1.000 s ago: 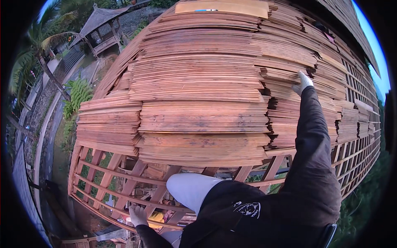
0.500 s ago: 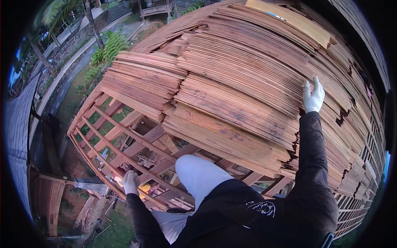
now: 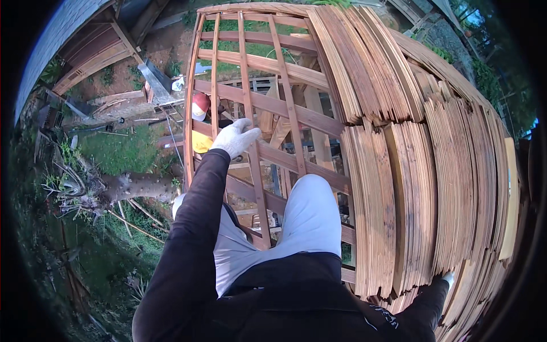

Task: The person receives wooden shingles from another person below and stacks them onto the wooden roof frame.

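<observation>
My left hand (image 3: 236,138), in a white knit glove, is over a thin wooden batten (image 3: 245,74) of the roof frame. Its fingers are loosely bent and apart, with nothing visible in them; contact with the batten cannot be made out. My right hand (image 3: 449,278) is at the lower right, beside the overlapping wooden shingles (image 3: 419,199). Only a bit of its white glove shows past the dark sleeve, so its fingers are hidden. My knee, in pale trousers, is bent over the frame between the battens and the shingles.
Thick rafters (image 3: 273,105) cross under the battens, with gaps down to the ground. Below, a person in a red and white cap (image 3: 200,106) and yellow clothing stands near the frame's edge. A tree trunk (image 3: 139,188) lies left. A pale yellow board (image 3: 509,199) rests on the far-right shingles.
My view has swung to the left, toward the open frame. My left hand has come up over the battens; my right hand, spread over the shingles before, is now mostly out of sight.
</observation>
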Tool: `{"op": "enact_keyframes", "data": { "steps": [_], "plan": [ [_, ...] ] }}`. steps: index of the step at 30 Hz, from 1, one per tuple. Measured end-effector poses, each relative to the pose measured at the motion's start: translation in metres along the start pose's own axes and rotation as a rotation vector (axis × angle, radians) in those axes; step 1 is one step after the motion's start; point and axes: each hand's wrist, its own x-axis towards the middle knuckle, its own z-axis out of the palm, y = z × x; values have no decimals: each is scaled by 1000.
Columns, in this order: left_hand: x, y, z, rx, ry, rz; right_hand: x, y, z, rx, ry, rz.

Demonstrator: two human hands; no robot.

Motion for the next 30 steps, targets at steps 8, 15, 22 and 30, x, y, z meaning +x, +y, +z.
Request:
{"op": "enact_keyframes", "data": {
  "steps": [8,15,22,30],
  "plan": [
    [-15,53,-23,56,7,-102,-225,-191,-135,977,777,-144],
    [-12,62,-5,66,28,42,-497,-476,-159,1403,-444,-1410],
    [-32,96,22,242,-231,122,-568,-698,7,488,-494,-1272],
    [-53,90,-3,247,-177,49,-592,-725,64,461,-409,-1229]
  ]
}}
